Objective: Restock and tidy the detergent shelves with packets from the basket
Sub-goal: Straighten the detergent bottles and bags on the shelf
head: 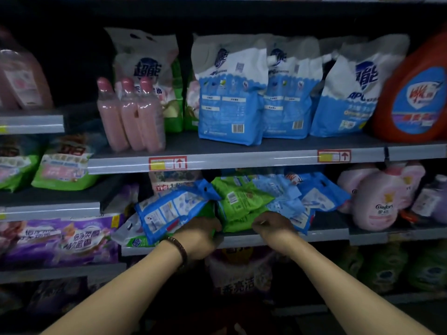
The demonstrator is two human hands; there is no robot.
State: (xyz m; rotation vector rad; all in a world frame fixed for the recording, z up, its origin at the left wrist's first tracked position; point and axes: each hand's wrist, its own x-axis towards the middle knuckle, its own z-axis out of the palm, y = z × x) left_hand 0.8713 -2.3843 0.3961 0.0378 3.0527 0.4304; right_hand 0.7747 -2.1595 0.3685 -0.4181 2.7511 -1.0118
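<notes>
A loose heap of detergent packets lies on the middle shelf [329,232]. A blue packet [169,210] slants at the left of the heap, green packets [242,204] sit in the middle, and pale blue packets [312,199] lie at the right. My left hand [202,235], with a bead bracelet on its wrist, grips the lower edge of the blue and green packets at the shelf front. My right hand [273,226] holds the front edge of a green packet. The basket is out of view.
The upper shelf [242,158] carries three pink bottles [131,114], tall blue and white bags [232,93] and an orange jug [416,93]. Pink Comfort bottles [382,199] stand right of the heap. Green bags [63,165] and purple packs [65,238] fill the left shelves.
</notes>
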